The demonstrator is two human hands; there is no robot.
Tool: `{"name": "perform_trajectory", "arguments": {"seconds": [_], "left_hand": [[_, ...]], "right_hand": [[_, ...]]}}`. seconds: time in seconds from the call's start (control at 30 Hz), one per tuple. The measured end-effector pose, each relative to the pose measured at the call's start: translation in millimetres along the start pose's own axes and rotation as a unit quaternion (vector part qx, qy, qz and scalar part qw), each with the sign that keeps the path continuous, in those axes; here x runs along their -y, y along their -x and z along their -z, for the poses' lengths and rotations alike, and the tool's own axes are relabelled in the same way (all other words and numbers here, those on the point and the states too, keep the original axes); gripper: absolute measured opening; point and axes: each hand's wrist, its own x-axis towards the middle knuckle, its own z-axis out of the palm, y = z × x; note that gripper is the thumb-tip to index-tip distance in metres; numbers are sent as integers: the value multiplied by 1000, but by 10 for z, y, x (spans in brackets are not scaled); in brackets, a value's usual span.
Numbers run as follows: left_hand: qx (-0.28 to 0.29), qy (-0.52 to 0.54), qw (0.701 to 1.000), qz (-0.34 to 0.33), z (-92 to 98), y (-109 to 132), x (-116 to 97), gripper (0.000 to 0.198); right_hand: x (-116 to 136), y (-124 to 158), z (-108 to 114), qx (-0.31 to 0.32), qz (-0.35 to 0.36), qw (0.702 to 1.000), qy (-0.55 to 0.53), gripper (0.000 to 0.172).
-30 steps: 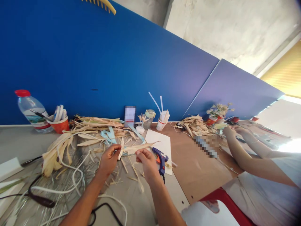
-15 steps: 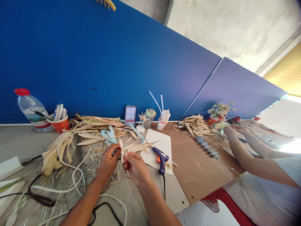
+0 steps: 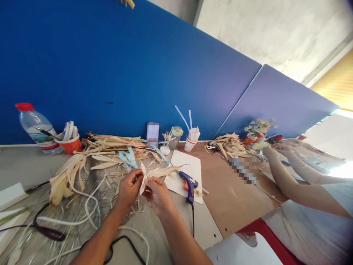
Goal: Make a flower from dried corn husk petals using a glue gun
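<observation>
My left hand [image 3: 130, 187] and my right hand [image 3: 158, 192] meet over the middle of the table, both closed in a pinch. Between them is a pale dried corn husk piece [image 3: 143, 177], its pointed tip sticking up above the fingers. A longer husk strip [image 3: 168, 171] reaches from my right hand toward the right and tapers to a thin end. The fingers hide where the pieces meet. Beside the right hand, a blue hot glue gun [image 3: 189, 186] lies on a white sheet [image 3: 179, 162] with its nozzle pointing up and left.
Dried husks [image 3: 118, 141] are heaped along the blue partition [image 3: 116, 73], near a red-capped bottle [image 3: 38, 127] and an orange cup [image 3: 71, 144]. A white cord [image 3: 88, 206] loops across the left. A co-worker's arms [image 3: 284, 173] are at the far right, by potted flowers [image 3: 260, 128].
The husk piece between my fingers has turned slightly, and its lower end now shows more broadly. Both hands stay in nearly the same place.
</observation>
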Motion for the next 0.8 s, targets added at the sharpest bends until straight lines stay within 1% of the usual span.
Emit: {"name": "perform_trajectory", "arguments": {"seconds": [0.1, 0.17, 0.27, 0.33, 0.4, 0.43, 0.53, 0.57, 0.63, 0.7, 0.77, 0.8], "left_hand": [[-5, 10, 1000, 14, -2, 3, 0, 10], [2, 15, 1000, 20, 1, 3, -6, 10], [11, 34, 999, 38, 3, -5, -21, 11], [9, 63, 996, 59, -2, -15, -30, 12], [2, 103, 991, 81, -12, -25, -32, 14], [-2, 122, 989, 89, -17, -29, -30, 15], [-5, 152, 983, 103, -28, -37, -17, 17], [-1, 153, 983, 104, -29, -39, -12, 17], [7, 146, 984, 99, -27, -40, -6, 17], [13, 131, 988, 87, -21, -42, -4, 17], [20, 114, 991, 69, -14, -44, -5, 18], [25, 107, 992, 61, -11, -44, -5, 18]], "right_hand": [[-21, -26, 0, 1, 2, 1000, 11, 19], [-30, -40, -6, 2, -3, 1000, 23, 20], [4, -5, 25, 12, -8, 998, 65, 20], [75, 79, 129, 6, 22, 994, 110, 22], [176, 203, 334, -33, 93, 981, 166, 24], [230, 271, 472, -58, 122, 968, 210, 24], [372, 446, 958, -133, 168, 920, 329, 28], [406, 483, 1115, -160, 176, 897, 373, 30], [451, 515, 1375, -211, 180, 841, 464, 33], [473, 494, 1529, -245, 171, 786, 541, 36], [483, 436, 1575, -275, 141, 734, 604, 38], [486, 401, 1568, -285, 118, 714, 629, 40]]}}
